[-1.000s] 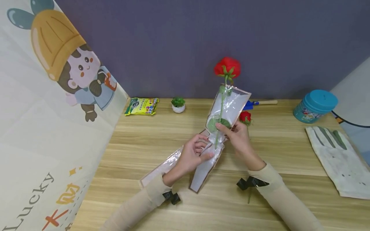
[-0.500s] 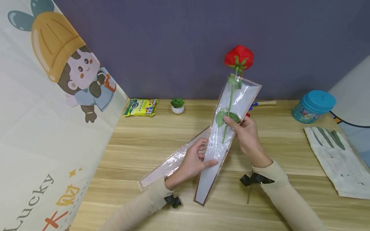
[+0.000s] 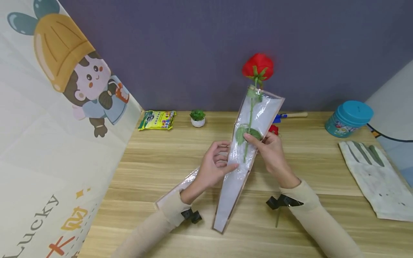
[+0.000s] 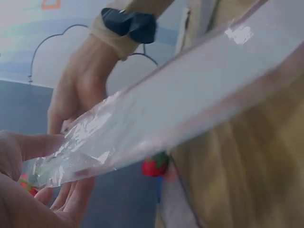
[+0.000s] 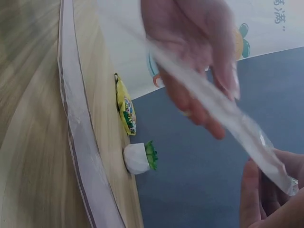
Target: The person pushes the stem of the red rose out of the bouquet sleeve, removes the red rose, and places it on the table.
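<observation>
1. A clear plastic sleeve [image 3: 240, 157] is held tilted above the wooden desk [image 3: 155, 157], its narrow tip low and toward the person, its wide mouth up and away.
2. A red rose [image 3: 257, 67] sits in the sleeve: the bloom stands out above the mouth, while the green stem and leaves show through the plastic.
3. The right hand [image 3: 270, 152] pinches the sleeve at the leaves, thumb in front and fingers curled behind.
4. The left hand [image 3: 213, 166] holds the sleeve's left edge lower down, thumb laid on the front and fingers bent behind it.
5. A second sleeve [image 3: 180, 188] lies flat on the desk under the left forearm.
6. Another red flower [image 3: 274, 129] lies on the desk just behind the right hand, mostly hidden.
7. Along the far edge of the desk are a yellow-green packet [image 3: 157, 119], a small potted plant [image 3: 198, 118] and a blue-handled tool [image 3: 290, 115].
8. At the right stand a teal jar [image 3: 349, 118] and a white glove [image 3: 374, 179].
</observation>
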The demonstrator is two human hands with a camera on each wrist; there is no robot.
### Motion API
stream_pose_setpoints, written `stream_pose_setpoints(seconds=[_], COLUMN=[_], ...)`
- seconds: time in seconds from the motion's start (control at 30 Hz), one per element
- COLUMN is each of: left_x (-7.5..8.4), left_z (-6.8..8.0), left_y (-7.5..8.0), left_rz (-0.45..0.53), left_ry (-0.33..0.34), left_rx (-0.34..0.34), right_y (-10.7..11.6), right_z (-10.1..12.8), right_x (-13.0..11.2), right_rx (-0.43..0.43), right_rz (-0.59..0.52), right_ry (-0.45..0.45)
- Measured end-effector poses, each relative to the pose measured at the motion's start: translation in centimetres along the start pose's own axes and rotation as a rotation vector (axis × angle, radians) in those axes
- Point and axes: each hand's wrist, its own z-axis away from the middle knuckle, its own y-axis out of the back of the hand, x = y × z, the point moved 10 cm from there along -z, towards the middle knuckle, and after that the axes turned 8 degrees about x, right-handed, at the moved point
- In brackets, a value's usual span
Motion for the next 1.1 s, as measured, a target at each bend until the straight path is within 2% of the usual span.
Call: stream_pose_setpoints(seconds=[0.17, 0.37, 0.67, 1.1], left_x=[0.9, 0.4, -0.4, -0.7], left_z=[-1.0, -1.3, -1.1, -0.7], left_y=[-0.1, -0.6, -0.7, -0.9], left_rz=[0.051, 0.058, 0.057, 0.075], left_ry=[-0.023, 0.025, 0.094, 0.088], left_rx=[0.005, -0.014, 0.002, -0.017], right_y=[-0.4, -0.5, -0.7, -0.9], right_z=[0.2, 0.3, 0.6, 0.9], right_x=[0.4, 0.7, 1.5, 2.1], right_rx=[-0.019, -0.021, -0.019, -0.031], right_rz=[0.013, 0.047, 0.103, 0.173], right_ry=[-0.005, 0.0, -0.022, -0.011])
